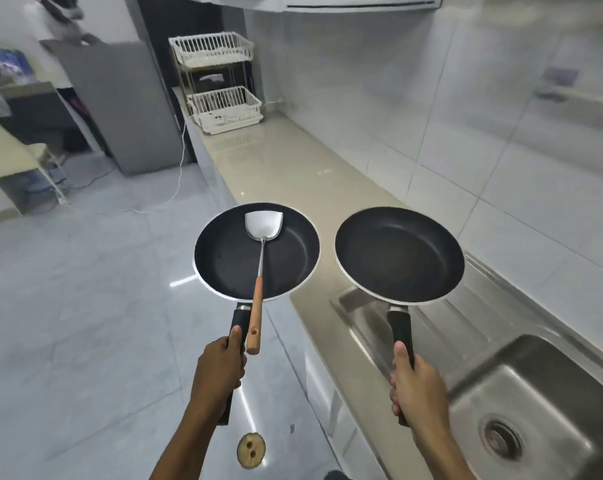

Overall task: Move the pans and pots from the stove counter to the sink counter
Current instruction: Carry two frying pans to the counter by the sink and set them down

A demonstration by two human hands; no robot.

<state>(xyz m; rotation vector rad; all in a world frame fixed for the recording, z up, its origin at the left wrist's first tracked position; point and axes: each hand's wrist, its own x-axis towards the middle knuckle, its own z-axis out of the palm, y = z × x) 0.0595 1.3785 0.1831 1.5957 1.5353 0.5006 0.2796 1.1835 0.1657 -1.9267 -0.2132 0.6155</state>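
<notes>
Above the counter (313,188) edge, each hand (left (220,368), right (416,386)) grips a pan handle; keep the left pan (230,258) level so the spatula (262,233) stays, and set the right pan (400,254) down toward twelve o'clock

The sink (549,403) runs off the right and bottom edges, so its far rim and much of its basin are out of view, and both forearms are cut by the bottom edge. The left hand (220,368) covers the middle of its pan handle (239,323), and the right hand (416,386) wraps its own pan handle (400,329) the same way, the fingers curled out of sight underneath. The clutter at far left (5,64) is too blurred to identify.
</notes>
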